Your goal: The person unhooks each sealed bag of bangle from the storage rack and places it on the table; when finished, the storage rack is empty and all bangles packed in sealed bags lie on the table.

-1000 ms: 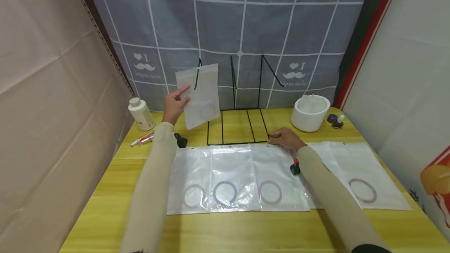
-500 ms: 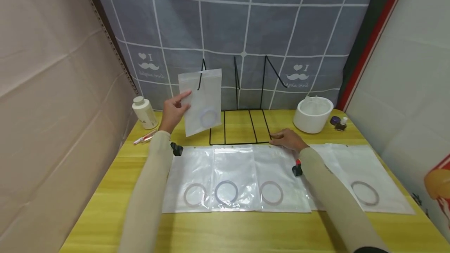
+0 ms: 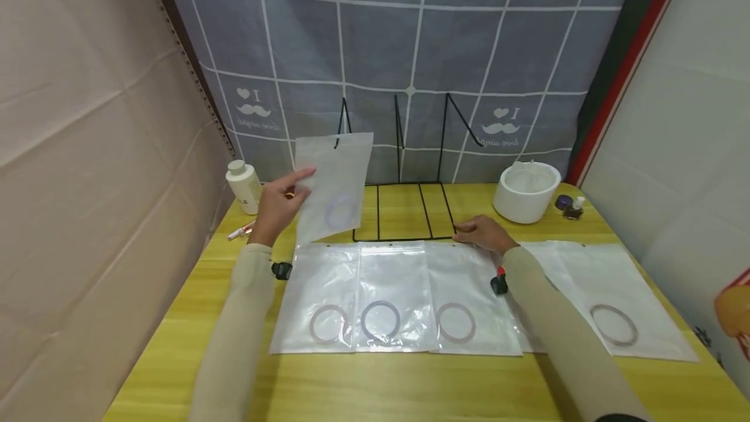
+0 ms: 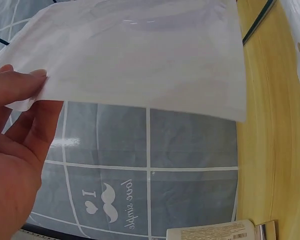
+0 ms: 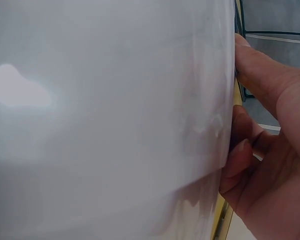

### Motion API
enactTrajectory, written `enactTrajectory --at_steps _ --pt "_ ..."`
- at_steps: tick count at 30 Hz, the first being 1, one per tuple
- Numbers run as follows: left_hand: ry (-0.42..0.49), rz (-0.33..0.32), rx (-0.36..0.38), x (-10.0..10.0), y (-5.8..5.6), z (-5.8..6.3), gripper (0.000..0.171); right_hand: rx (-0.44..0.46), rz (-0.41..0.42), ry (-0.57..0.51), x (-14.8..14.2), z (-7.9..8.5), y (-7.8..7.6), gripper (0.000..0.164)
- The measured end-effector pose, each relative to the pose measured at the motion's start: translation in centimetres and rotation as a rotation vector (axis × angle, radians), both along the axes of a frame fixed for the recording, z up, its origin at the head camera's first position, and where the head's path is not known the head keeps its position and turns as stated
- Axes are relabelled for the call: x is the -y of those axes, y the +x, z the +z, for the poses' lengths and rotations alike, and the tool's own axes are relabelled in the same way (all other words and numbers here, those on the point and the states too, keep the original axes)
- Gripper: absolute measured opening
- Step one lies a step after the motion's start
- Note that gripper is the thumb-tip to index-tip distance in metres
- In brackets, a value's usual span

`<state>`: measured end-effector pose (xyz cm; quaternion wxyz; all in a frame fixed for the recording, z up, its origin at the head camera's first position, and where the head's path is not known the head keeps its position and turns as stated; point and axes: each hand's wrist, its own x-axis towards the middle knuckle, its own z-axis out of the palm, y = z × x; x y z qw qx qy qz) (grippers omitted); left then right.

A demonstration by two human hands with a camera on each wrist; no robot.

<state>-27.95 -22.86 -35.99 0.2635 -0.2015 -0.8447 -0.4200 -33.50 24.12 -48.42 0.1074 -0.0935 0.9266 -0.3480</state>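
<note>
In the head view my left hand pinches the left edge of a white zip bag between thumb and fingers. A pale ring shows through the bag's lower part. The tip of the rack's left hook pokes out in front of the bag near its top edge. My right hand grips the front right corner of the black wire rack. In the right wrist view its thumb and curled fingers are partly hidden beside the clear bags.
Several bags lie in a row along the front, among them a clear bag, each visible ring inside. A white bottle and slim tubes stand left. A white round container and small dark bottle are at right.
My left hand has drawn the bag forward and down along the left hook, so less of the hook's wire now shows in front of it. My right hand stays at the rack's corner.
</note>
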Motion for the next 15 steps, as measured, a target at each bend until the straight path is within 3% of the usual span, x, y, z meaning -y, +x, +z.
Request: enactTrajectory --at_steps 7,11,15 --pt "-0.003 -0.022 -0.012 0.6 2.8 0.7 0.039 0.023 -0.017 -0.010 -0.2 0.1 0.1 0.060" --pt "0.037 -0.040 -0.034 1.0 4.6 1.2 0.036 0.032 -0.024 -0.001 -0.1 0.1 0.0 0.061" --pt "0.107 -0.060 -0.023 2.4 7.0 1.5 0.038 0.030 -0.021 0.005 0.0 0.1 0.0 0.060"
